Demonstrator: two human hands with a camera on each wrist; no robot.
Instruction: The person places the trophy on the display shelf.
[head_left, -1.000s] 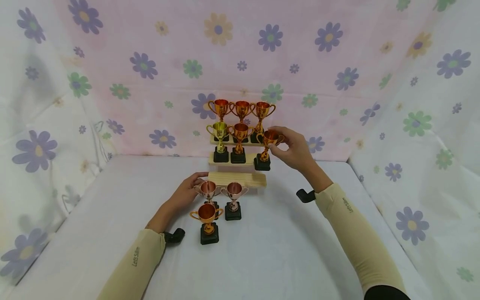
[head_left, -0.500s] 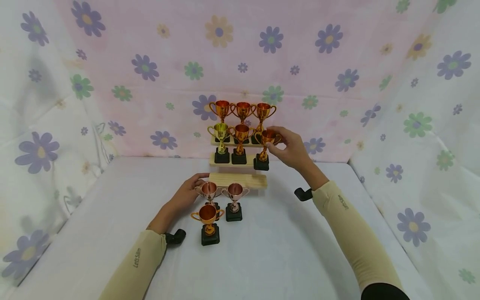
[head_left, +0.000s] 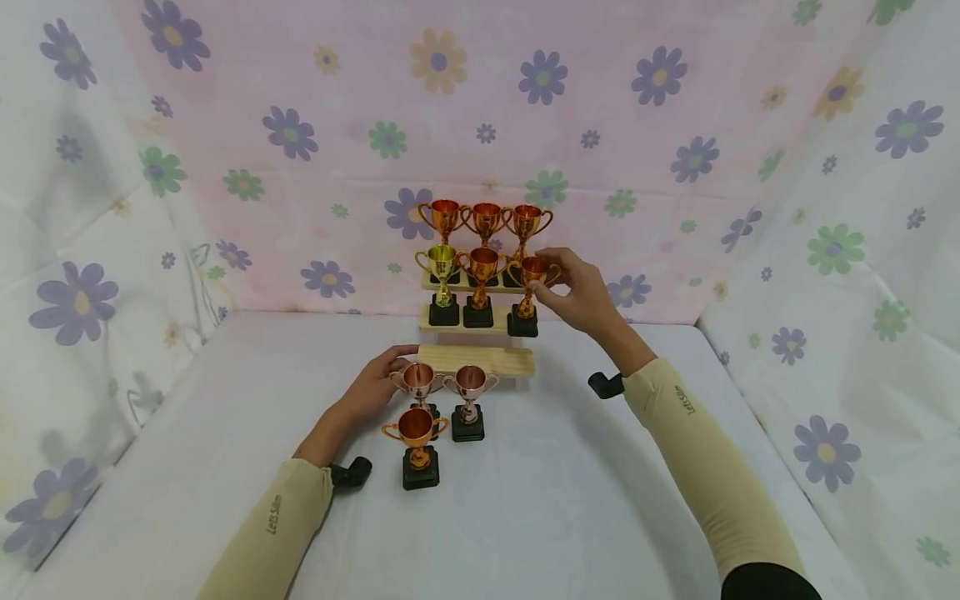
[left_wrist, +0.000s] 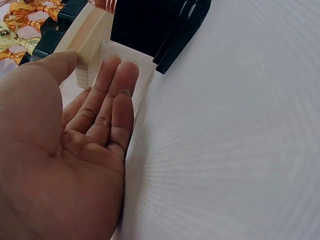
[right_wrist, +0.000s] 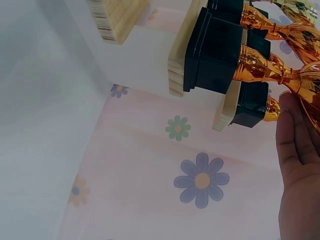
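My right hand (head_left: 581, 292) pinches the cup of an orange-gold trophy (head_left: 527, 309) at the right end of the middle wooden shelf (head_left: 495, 323). In the right wrist view its black base (right_wrist: 212, 52) sits right at the shelf's end, with fingers along the cup. My left hand (head_left: 369, 387) lies at the left end of the lowest shelf (head_left: 480, 359). In the left wrist view the thumb touches the wood (left_wrist: 95, 30) and the other fingers extend loosely beside the white support. A yellow-gold trophy (head_left: 442, 287) and another orange one (head_left: 478, 287) stand upright on the middle shelf.
Three orange-gold trophies (head_left: 486, 218) stand on the top shelf. On the white table in front, two rose-coloured trophies (head_left: 468, 404) and one orange trophy (head_left: 420, 450) stand close to the left hand. A flowered cloth (head_left: 300, 208) hangs behind and at both sides.
My right hand has moved the trophy slightly left and back, in toward the shelf's right end. The left hand has stayed at the lowest shelf.
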